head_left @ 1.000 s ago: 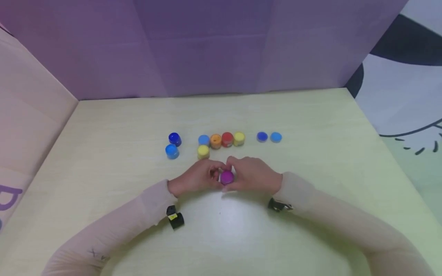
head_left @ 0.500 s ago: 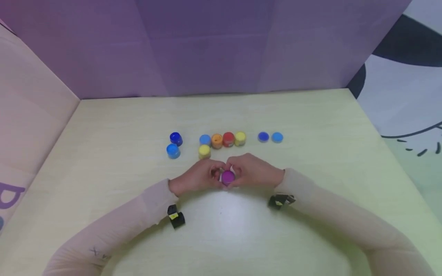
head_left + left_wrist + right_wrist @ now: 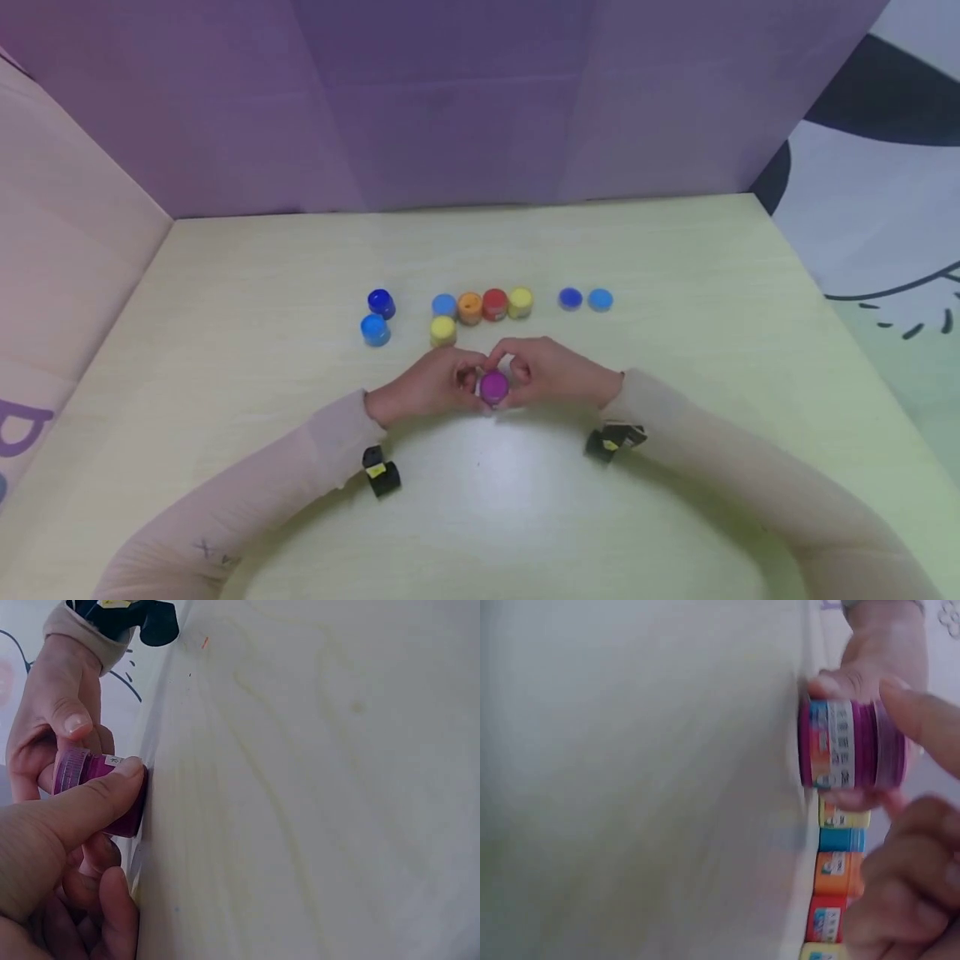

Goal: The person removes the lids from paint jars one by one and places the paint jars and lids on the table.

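Note:
A small purple paint jar [image 3: 494,387] with a ribbed lid is between both hands, low over the table in front of the other jars. My left hand [image 3: 433,383] grips its labelled body, thumb on the near side and fingers behind, as the left wrist view shows. At the lid [image 3: 889,746], my right hand [image 3: 555,372] has its thumb and index finger on opposite edges, the other fingers curled in. In the head view the index fingers of the two hands meet above the jar.
Beyond the hands stand light blue [image 3: 444,306], orange [image 3: 469,308], red [image 3: 495,305] and yellow [image 3: 521,302] jars, with another yellow jar [image 3: 442,331] in front. Lidless dark blue [image 3: 381,303] and blue [image 3: 375,330] jars stand left; two blue lids [image 3: 570,298] lie right.
My right hand's fingers have shifted around the purple lid, opening a wider gap between index finger and thumb. The left hand and the other jars stay in place.

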Action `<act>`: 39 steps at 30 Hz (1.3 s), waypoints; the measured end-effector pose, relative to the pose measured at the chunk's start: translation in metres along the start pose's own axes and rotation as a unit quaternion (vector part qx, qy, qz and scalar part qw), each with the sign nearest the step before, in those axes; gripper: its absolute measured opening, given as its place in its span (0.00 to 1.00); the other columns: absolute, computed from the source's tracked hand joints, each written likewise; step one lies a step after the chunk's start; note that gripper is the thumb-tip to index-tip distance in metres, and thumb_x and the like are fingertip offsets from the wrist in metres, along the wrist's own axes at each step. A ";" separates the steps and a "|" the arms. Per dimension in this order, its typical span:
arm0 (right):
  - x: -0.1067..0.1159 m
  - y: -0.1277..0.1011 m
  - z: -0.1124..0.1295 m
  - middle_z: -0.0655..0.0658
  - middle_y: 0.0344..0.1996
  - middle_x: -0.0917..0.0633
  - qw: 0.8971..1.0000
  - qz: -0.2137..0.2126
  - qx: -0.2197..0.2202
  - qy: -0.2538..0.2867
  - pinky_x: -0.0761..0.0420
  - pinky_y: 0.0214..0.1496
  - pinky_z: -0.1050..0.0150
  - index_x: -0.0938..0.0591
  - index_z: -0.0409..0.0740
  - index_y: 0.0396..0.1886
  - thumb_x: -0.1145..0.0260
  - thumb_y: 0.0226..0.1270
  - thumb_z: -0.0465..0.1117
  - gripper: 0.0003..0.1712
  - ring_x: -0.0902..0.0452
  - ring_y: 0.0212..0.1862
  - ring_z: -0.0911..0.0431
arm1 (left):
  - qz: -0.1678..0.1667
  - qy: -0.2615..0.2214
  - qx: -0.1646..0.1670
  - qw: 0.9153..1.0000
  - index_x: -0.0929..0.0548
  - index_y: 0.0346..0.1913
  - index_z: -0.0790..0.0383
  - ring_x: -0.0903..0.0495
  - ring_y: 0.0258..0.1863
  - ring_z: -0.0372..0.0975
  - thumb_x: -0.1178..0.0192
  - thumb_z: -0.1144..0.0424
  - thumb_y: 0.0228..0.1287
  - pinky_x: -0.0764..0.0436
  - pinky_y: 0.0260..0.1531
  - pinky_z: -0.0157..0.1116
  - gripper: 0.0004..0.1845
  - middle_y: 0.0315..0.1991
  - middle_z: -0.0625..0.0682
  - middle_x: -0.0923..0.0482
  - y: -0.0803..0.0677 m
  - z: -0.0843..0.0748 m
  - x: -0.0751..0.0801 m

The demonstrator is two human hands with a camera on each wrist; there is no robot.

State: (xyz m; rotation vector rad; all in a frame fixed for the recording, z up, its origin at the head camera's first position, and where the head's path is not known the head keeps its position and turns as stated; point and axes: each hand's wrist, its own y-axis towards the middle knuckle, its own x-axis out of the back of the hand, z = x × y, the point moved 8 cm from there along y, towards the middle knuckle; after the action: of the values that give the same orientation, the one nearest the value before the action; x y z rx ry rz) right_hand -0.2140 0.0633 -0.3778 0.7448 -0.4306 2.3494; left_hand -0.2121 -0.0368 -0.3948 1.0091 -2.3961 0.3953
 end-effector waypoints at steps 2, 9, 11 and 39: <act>0.000 -0.002 0.002 0.55 0.14 0.32 1.000 -0.019 -0.016 -0.016 0.36 0.24 0.70 0.24 0.46 0.44 0.25 0.51 0.43 0.22 0.38 0.20 0.63 | 0.002 -0.001 -0.001 1.000 0.17 0.46 0.56 0.31 0.23 0.35 0.30 0.64 0.52 0.33 0.25 0.28 0.16 0.21 0.45 0.29 0.000 0.000 0.000; -0.002 -0.008 0.010 0.55 0.14 0.34 0.991 -0.069 -0.056 -0.101 0.41 0.22 0.71 0.27 0.45 0.39 0.24 0.48 0.49 0.25 0.41 0.19 0.63 | 0.009 -0.004 -0.005 1.000 0.17 0.48 0.56 0.30 0.24 0.35 0.31 0.66 0.54 0.32 0.26 0.27 0.17 0.23 0.45 0.26 0.000 -0.001 0.000; -0.003 -0.009 0.012 0.55 0.14 0.34 0.988 -0.074 -0.065 -0.118 0.40 0.22 0.71 0.27 0.45 0.39 0.24 0.49 0.49 0.25 0.41 0.19 0.63 | 0.008 -0.005 -0.003 1.000 0.17 0.48 0.56 0.30 0.24 0.35 0.31 0.66 0.53 0.32 0.26 0.27 0.17 0.23 0.45 0.26 0.000 -0.001 0.000; 0.004 0.004 0.008 0.56 0.16 0.32 0.996 0.034 0.069 -0.048 0.37 0.26 0.71 0.18 0.48 0.47 0.27 0.53 0.42 0.19 0.39 0.21 0.64 | 0.000 -0.002 0.006 1.000 0.18 0.42 0.55 0.31 0.21 0.35 0.28 0.62 0.50 0.34 0.24 0.28 0.14 0.19 0.45 0.29 0.000 0.003 -0.001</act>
State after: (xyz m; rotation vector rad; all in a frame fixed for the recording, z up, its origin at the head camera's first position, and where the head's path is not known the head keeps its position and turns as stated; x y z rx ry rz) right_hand -0.2163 0.0582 -0.3695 0.9251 -0.3427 2.4328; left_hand -0.2131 -0.0375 -0.3976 1.0147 -2.3995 0.4081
